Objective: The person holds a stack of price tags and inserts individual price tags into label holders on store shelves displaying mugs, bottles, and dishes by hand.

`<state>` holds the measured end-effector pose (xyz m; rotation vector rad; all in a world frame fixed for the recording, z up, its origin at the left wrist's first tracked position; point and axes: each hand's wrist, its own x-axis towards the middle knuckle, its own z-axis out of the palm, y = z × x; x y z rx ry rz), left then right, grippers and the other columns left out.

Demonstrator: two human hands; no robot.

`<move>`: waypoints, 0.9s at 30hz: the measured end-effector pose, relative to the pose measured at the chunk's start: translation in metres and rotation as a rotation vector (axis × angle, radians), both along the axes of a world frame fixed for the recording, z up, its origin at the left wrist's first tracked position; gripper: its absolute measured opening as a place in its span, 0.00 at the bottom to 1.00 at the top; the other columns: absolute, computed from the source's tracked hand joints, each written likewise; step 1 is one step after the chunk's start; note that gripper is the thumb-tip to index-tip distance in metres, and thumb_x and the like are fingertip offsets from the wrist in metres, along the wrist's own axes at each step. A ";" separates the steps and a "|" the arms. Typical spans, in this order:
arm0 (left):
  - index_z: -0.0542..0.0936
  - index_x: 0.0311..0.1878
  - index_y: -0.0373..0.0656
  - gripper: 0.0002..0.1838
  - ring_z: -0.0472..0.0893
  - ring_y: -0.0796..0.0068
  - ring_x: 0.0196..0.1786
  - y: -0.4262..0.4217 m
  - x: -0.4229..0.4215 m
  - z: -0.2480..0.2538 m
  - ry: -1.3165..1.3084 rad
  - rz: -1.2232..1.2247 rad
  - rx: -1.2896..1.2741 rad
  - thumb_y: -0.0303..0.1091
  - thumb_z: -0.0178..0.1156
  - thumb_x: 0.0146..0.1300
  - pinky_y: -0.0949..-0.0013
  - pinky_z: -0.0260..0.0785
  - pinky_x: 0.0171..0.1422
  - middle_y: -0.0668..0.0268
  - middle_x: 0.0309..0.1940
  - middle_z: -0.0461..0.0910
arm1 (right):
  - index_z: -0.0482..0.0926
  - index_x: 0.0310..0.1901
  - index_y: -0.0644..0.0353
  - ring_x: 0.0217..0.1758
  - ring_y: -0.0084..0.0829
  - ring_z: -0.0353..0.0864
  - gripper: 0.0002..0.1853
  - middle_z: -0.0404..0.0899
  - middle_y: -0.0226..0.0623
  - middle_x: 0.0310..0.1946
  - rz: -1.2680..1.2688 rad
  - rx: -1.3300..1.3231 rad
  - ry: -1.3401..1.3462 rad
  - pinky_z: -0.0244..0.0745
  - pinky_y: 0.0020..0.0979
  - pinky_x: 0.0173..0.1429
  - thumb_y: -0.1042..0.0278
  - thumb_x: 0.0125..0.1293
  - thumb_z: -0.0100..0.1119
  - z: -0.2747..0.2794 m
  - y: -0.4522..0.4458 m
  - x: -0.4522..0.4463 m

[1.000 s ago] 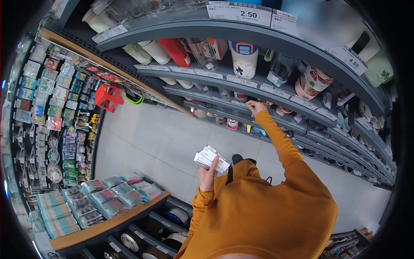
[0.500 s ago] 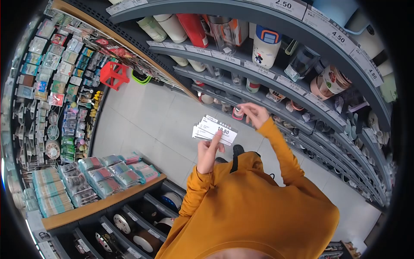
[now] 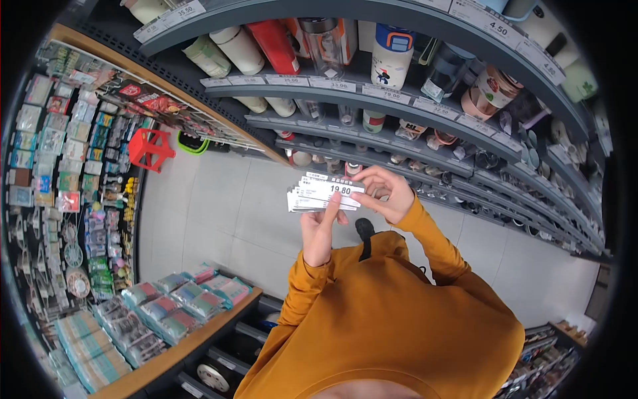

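My left hand (image 3: 320, 233) grips a fanned stack of white price tags (image 3: 312, 198) from below, its thumb lying across the front. The uppermost tag reads 19.80 in large print. At the stack's right end is my right hand (image 3: 387, 193), with thumb and index finger closed on the tag edges. How many tags the right fingers pinch is hidden. Both hands are held out in front of my orange-brown top, above the floor.
Curved dark shelves (image 3: 372, 94) with price strips carry bottles and cups, including a white tumbler (image 3: 392, 58). Small packets hang on a wall display (image 3: 60, 153) at left. A red stool (image 3: 151, 150) stands on the grey floor (image 3: 219, 199). Packaged goods (image 3: 179, 299) cover a wooden-edged counter.
My right hand has come down and left from above the tags to their right edge. The left hand still holds the stack. The view has shifted, with the shelves now further left.
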<state>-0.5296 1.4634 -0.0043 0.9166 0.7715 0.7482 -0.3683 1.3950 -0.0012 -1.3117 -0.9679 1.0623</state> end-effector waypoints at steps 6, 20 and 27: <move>0.78 0.45 0.34 0.10 0.75 0.80 0.28 0.036 -0.054 0.007 -0.073 -0.130 0.014 0.32 0.56 0.69 0.75 0.67 0.34 0.66 0.33 0.79 | 0.76 0.49 0.62 0.29 0.13 0.73 0.15 0.76 0.26 0.30 -0.213 0.018 -0.038 0.67 0.17 0.29 0.72 0.61 0.66 0.014 0.025 -0.067; 0.75 0.49 0.34 0.13 0.75 0.78 0.28 0.118 -0.204 0.004 -0.121 -0.248 -0.067 0.34 0.53 0.72 0.73 0.68 0.34 0.64 0.37 0.79 | 0.77 0.48 0.61 0.30 0.14 0.77 0.14 0.80 0.28 0.31 -0.359 0.017 -0.048 0.71 0.17 0.31 0.72 0.61 0.66 0.019 0.092 -0.216; 0.76 0.48 0.34 0.13 0.75 0.77 0.28 0.118 -0.211 0.000 -0.103 -0.333 -0.082 0.36 0.53 0.72 0.72 0.67 0.35 0.64 0.34 0.79 | 0.77 0.51 0.61 0.31 0.15 0.77 0.16 0.81 0.28 0.34 -0.461 -0.007 -0.022 0.73 0.19 0.32 0.71 0.62 0.65 0.019 0.078 -0.233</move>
